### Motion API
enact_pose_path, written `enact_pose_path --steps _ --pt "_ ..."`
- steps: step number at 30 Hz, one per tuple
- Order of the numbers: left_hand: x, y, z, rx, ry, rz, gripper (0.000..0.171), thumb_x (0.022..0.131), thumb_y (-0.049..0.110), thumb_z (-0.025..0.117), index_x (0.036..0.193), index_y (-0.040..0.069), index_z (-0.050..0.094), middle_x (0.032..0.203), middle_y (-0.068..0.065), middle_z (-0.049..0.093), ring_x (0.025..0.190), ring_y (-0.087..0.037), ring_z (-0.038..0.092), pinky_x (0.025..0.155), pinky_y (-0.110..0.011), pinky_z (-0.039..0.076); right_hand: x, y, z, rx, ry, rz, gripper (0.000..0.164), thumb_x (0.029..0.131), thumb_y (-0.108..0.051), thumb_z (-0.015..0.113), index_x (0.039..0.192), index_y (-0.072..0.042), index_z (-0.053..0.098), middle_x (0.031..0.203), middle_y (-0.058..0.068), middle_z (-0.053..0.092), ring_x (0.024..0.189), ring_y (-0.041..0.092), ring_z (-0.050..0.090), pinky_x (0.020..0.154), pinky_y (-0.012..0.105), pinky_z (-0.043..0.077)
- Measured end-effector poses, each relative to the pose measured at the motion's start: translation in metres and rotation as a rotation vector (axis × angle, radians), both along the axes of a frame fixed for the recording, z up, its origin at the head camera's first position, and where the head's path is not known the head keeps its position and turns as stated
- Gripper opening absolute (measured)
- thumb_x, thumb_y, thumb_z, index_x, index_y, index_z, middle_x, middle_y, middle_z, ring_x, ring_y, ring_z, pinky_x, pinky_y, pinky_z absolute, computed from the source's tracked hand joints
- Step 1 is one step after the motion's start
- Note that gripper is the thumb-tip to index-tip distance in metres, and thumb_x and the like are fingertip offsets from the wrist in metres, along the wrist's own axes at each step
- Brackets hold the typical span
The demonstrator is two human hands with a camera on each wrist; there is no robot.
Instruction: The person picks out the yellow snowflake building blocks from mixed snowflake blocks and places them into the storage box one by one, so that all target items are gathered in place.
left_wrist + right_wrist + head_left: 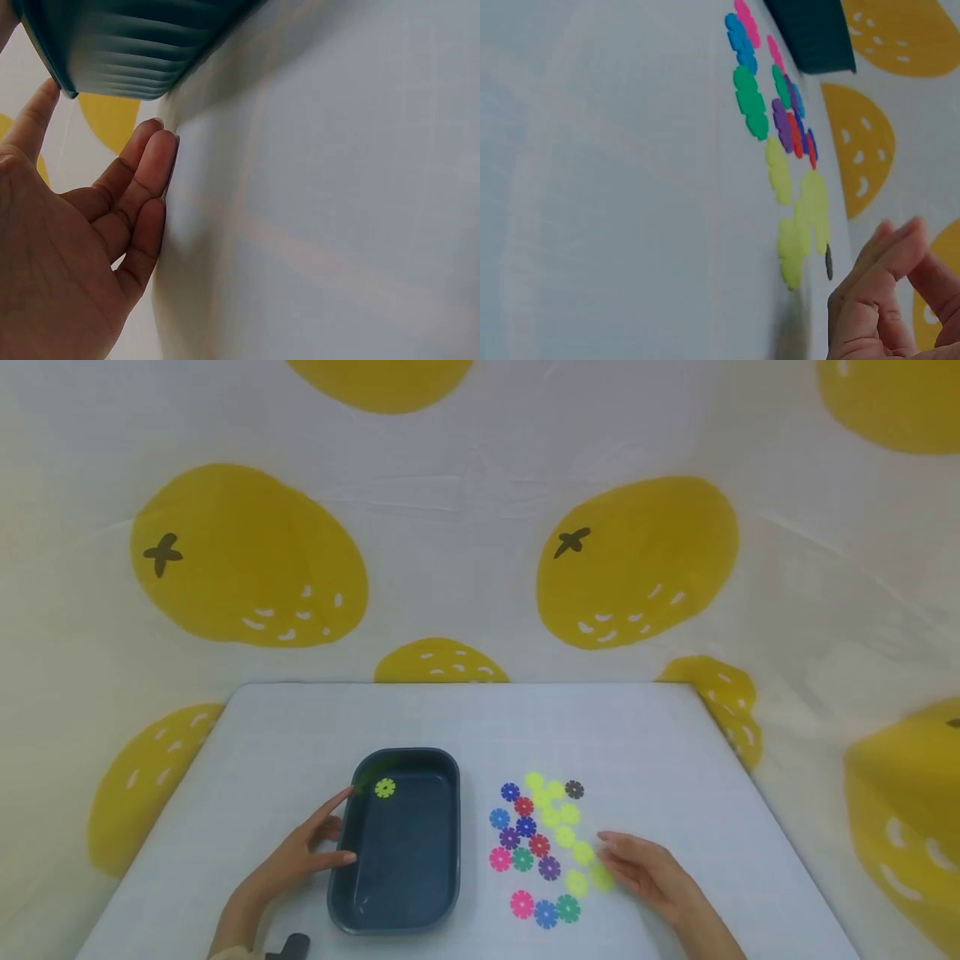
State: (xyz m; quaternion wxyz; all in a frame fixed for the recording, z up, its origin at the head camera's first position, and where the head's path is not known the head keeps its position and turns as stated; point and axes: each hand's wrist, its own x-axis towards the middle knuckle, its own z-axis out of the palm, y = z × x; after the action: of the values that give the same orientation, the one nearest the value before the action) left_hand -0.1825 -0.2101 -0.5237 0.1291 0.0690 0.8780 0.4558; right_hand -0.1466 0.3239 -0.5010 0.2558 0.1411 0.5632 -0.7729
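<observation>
The left hand spreads its fingers; the right hand curves loosely.

1. From my remote station I count one blue tray on one tabletop.
2. One yellow-green disc, near the tray's far edge.
3. Nine loose yellow-green discs on the tabletop.
4. Two each: pink discs, green discs, light blue discs, dark blue discs, red discs, purple discs.
5. I see one black disc.
</observation>
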Motion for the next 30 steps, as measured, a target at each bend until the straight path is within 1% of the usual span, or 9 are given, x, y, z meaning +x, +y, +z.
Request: enact_pose_path --steps 3,5,6,9,14,17,21,24,30 --pt "0.0 -0.001 -0.002 -0.003 0.001 0.004 0.097 0.081 0.036 0.082 0.158 0.033 0.022 0.142 -0.017 0.05 0.118 -0.027 0.053 0.101 -0.054 0.041 0.005 -0.001 -0.006 0.163 -0.007 -0.034 0.027 0.095 -0.019 0.066 0.122 -0.015 0.07 0.094 -0.005 0.069 0.075 0.004 0.062 0.07 0.016 0.052" --pt "0.001 -0.001 -0.002 -0.005 -0.002 0.008 0.097 0.081 0.035 0.082 0.158 0.033 0.022 0.141 -0.017 0.051 0.118 -0.027 0.053 0.102 -0.054 0.041 0.008 -0.001 -0.009 0.245 -0.024 -0.059 0.038 0.092 -0.022 0.07 0.129 -0.013 0.066 0.088 -0.006 0.064 0.067 0.003 0.054 0.062 0.016 0.047" --pt "0.001 -0.001 -0.002 -0.006 -0.002 0.009 0.097 0.081 0.035 0.081 0.158 0.033 0.022 0.14 -0.016 0.051 0.118 -0.026 0.053 0.102 -0.055 0.041 0.01 -0.001 -0.011 0.271 -0.026 -0.071 0.044 0.091 -0.022 0.071 0.133 -0.011 0.063 0.086 -0.005 0.063 0.066 0.004 0.052 0.061 0.016 0.045" --pt "0.001 0.0 -0.001 -0.017 -0.007 0.009 0.097 0.081 0.036 0.081 0.158 0.034 0.022 0.138 -0.016 0.053 0.117 -0.025 0.053 0.102 -0.055 0.041 0.014 0.001 -0.015 0.314 -0.015 -0.077 0.052 0.09 -0.023 0.071 0.138 -0.008 0.058 0.083 -0.005 0.058 0.064 0.004 0.048 0.059 0.017 0.043" --pt "0.0 0.002 0.002 -0.023 -0.011 0.007 0.097 0.082 0.036 0.081 0.158 0.034 0.021 0.139 -0.016 0.052 0.117 -0.025 0.053 0.102 -0.053 0.041 0.018 0.004 -0.019 0.369 0.005 -0.068 0.053 0.089 -0.022 0.073 0.139 -0.008 0.058 0.076 -0.005 0.054 0.064 0.006 0.046 0.058 0.018 0.042" --pt "0.0 0.002 0.003 -0.024 -0.008 0.005 0.097 0.082 0.036 0.081 0.158 0.033 0.021 0.141 -0.017 0.051 0.118 -0.027 0.052 0.102 -0.054 0.041 0.02 0.002 -0.019 0.434 0.022 -0.058 0.056 0.087 -0.02 0.074 0.139 -0.009 0.057 0.072 -0.004 0.052 0.062 0.01 0.045 0.057 0.021 0.04" --pt "-0.001 0.002 0.003 -0.025 -0.002 0.001 0.097 0.082 0.035 0.081 0.158 0.032 0.021 0.142 -0.019 0.049 0.12 -0.03 0.053 0.103 -0.056 0.041 0.023 -0.001 -0.021 0.533 0.064 -0.035 0.064 0.081 -0.015 0.079 0.14 -0.01 0.056 0.07 -0.002 0.053 0.057 0.013 0.041 0.053 0.024 0.037" --pt "-0.001 0.002 0.004 -0.025 0.003 -0.002 0.097 0.082 0.035 0.081 0.158 0.032 0.021 0.142 -0.02 0.049 0.12 -0.031 0.053 0.102 -0.057 0.041 0.024 -0.004 -0.023 0.596 0.093 -0.019 0.071 0.076 -0.015 0.083 0.141 -0.011 0.055 0.069 -0.002 0.053 0.052 0.012 0.039 0.049 0.024 0.035" --pt "-0.002 0.0 0.0 -0.01 0.021 -0.015 0.098 0.081 0.033 0.082 0.158 0.031 0.021 0.143 -0.019 0.049 0.118 -0.028 0.053 0.101 -0.053 0.043 0.024 -0.013 -0.027 0.722 0.086 -0.065 0.075 0.068 -0.016 0.087 0.137 -0.019 0.059 0.076 0.001 0.055 0.052 0.013 0.037 0.046 0.025 0.033"
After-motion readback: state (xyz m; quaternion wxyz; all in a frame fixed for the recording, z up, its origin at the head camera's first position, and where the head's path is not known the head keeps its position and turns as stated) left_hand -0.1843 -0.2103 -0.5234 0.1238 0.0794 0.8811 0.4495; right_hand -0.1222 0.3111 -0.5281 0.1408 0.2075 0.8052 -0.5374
